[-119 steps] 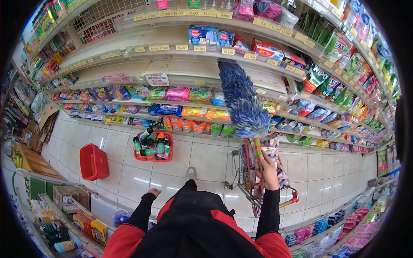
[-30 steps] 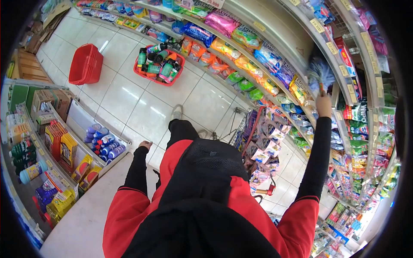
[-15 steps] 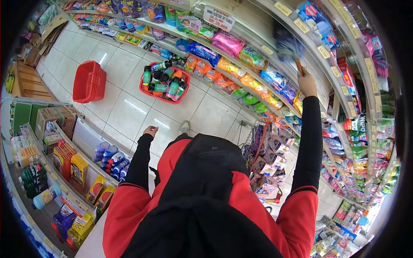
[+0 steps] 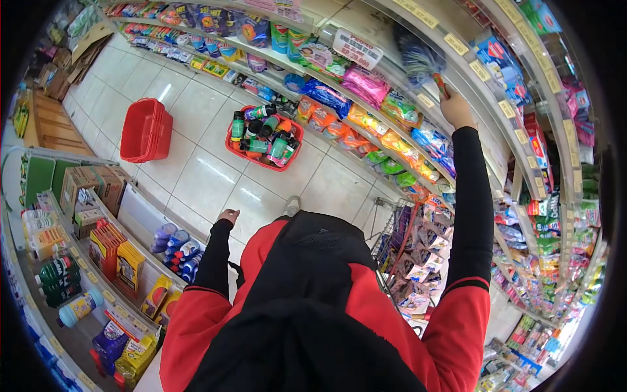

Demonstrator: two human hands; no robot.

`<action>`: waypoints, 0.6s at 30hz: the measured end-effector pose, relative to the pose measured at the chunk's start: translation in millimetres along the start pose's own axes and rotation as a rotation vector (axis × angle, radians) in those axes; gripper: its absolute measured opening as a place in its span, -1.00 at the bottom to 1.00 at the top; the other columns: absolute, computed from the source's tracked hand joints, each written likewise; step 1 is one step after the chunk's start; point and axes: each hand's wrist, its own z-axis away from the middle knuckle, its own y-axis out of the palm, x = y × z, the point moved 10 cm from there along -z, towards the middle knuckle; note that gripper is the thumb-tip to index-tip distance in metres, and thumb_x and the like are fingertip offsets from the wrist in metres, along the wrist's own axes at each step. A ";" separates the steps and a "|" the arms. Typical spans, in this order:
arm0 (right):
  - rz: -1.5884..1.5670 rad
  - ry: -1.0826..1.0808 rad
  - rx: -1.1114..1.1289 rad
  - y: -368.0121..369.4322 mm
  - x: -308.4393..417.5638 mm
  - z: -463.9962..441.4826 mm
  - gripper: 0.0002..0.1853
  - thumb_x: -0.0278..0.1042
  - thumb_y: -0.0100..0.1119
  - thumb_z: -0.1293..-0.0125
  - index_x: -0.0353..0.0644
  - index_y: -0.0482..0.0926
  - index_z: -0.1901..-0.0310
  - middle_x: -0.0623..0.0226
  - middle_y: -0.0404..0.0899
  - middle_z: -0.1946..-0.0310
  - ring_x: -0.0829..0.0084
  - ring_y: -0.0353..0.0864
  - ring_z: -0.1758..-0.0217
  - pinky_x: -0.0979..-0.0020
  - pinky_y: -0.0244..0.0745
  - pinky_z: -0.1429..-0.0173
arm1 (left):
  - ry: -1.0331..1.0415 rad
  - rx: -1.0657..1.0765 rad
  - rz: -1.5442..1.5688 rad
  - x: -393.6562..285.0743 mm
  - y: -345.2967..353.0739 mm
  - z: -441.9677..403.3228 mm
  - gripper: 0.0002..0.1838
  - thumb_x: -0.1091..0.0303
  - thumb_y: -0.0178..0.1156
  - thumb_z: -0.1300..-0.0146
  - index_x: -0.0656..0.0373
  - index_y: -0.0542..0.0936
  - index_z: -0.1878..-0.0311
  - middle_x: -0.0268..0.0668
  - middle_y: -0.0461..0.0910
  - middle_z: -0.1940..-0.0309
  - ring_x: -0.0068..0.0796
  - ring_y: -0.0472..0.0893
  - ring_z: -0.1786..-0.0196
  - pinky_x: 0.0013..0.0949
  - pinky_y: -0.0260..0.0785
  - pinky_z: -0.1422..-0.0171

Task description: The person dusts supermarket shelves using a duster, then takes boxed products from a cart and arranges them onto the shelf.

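My right hand (image 4: 456, 109) is closed around the handle of a duster (image 4: 423, 60) with a fluffy grey-blue head. That head lies on or just over a bare stretch of shelf (image 4: 366, 18), behind the price rail and near a promo sign (image 4: 358, 49). Bagged cleaning products, among them a pink pack (image 4: 366, 83) and a blue pack (image 4: 326, 97), line the shelf below my right arm. On the other side, my left hand (image 4: 228, 215) hangs low over the tiled floor, holding nothing, its fingers loosely bent and partly visible.
A red basket (image 4: 234, 145) full of dark bottles stands on the floor beside an empty-looking stack of red baskets (image 4: 145, 130). A wire cart (image 4: 392, 225) is at my right. Low shelving with boxes (image 4: 104, 245) and bottles (image 4: 176, 247) runs along my left.
My right hand and the duster have moved forward and left along the shelf. The whole view has shifted slightly, and my left hand still hangs down.
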 end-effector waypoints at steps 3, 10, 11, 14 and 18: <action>0.006 -0.044 0.022 6.4 31.3 -3.8 -0.56 -0.25 -0.06 -0.07 -0.07 0.33 -0.04 -0.10 0.46 0.30 0.00 0.44 0.18 0.18 0.31 0.09 | 0.017 -0.043 0.055 2.3 -2.2 2.9 -0.47 -0.08 0.06 0.04 0.23 0.52 0.22 -0.03 0.51 0.26 -0.14 0.47 0.11 -0.26 0.28 0.01; -0.033 -0.158 0.064 8.7 73.6 -24.1 -0.58 -0.23 -0.04 -0.06 -0.06 0.37 -0.01 -0.09 0.45 0.27 0.03 0.44 0.15 0.22 0.32 0.06 | -0.071 0.065 -0.074 28.3 6.8 18.0 -0.46 -0.09 0.07 0.05 0.25 0.52 0.23 -0.05 0.52 0.27 -0.17 0.48 0.13 -0.26 0.28 0.02; -0.029 -0.137 0.033 7.0 72.3 -30.0 -0.58 -0.23 -0.04 -0.06 -0.07 0.37 -0.01 -0.09 0.45 0.27 0.04 0.44 0.15 0.22 0.32 0.06 | -0.075 0.031 -0.040 29.6 1.3 18.6 -0.47 -0.08 0.07 0.05 0.25 0.52 0.23 -0.06 0.52 0.27 -0.17 0.48 0.13 -0.27 0.29 0.02; 0.044 -0.125 0.014 9.3 90.5 -40.5 -0.62 -0.25 -0.06 -0.07 -0.09 0.40 0.03 -0.06 0.46 0.27 0.04 0.44 0.16 0.20 0.32 0.06 | -0.060 -0.053 0.024 29.2 -10.0 20.8 -0.48 -0.07 0.07 0.04 0.25 0.52 0.24 -0.06 0.52 0.26 -0.17 0.48 0.13 -0.27 0.29 0.02; 0.077 -0.220 0.031 11.9 145.3 -39.0 -0.64 -0.24 -0.08 -0.08 -0.07 0.40 0.04 -0.05 0.46 0.27 0.02 0.43 0.15 0.20 0.31 0.04 | -0.004 -0.102 -0.027 46.5 8.3 2.4 -0.49 -0.05 0.09 0.02 0.28 0.51 0.26 -0.22 0.53 0.58 -0.46 0.49 0.61 -0.42 0.35 0.47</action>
